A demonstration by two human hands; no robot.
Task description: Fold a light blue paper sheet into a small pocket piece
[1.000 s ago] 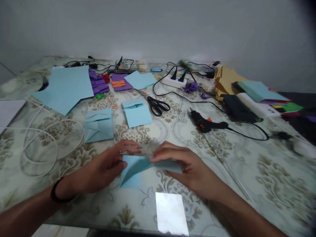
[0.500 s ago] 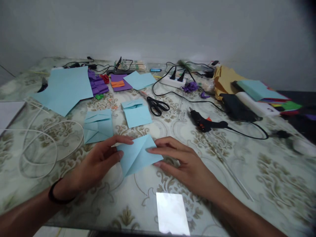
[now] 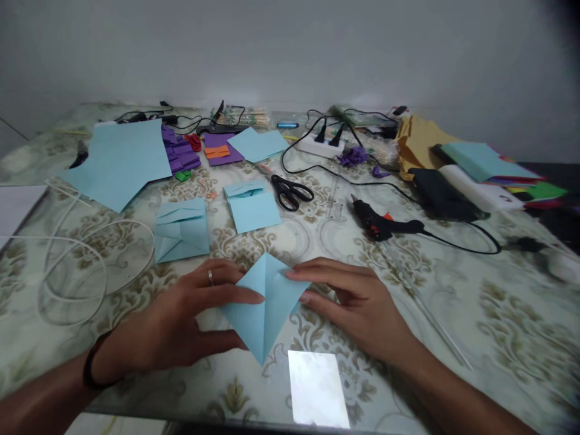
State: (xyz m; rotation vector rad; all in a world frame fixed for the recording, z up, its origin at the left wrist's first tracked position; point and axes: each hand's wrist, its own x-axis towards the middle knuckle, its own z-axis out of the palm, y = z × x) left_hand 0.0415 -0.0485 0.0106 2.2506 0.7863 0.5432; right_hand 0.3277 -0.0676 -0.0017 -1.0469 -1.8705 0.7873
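Note:
Between my hands is a light-blue sheet of paper point(image 3: 254, 314), creased down its middle and turned so that one corner points toward me. My left hand point(image 3: 190, 314) grips its left side, the index finger lying over the paper near the crease and the thumb at the lower left edge. At the right corner, my right hand point(image 3: 348, 296) pinches the paper between thumb and fingers. Just beyond lie two folded blue paper pieces, one folded piece point(image 3: 181, 232) at the left and another folded piece point(image 3: 254, 208) nearer the middle.
Black-handled scissors point(image 3: 290, 192) and a black glue gun point(image 3: 385, 223) lie beyond my hands. A white cable point(image 3: 104, 272) loops at the left. Behind are a large blue sheet point(image 3: 127, 160), a power strip point(image 3: 321, 146) and, at right, stacked coloured papers point(image 3: 489, 162).
The blue paper has turned so its crease runs straight toward me, and a corner now points at me. My left hand has shifted right, its index finger reaching over the sheet.

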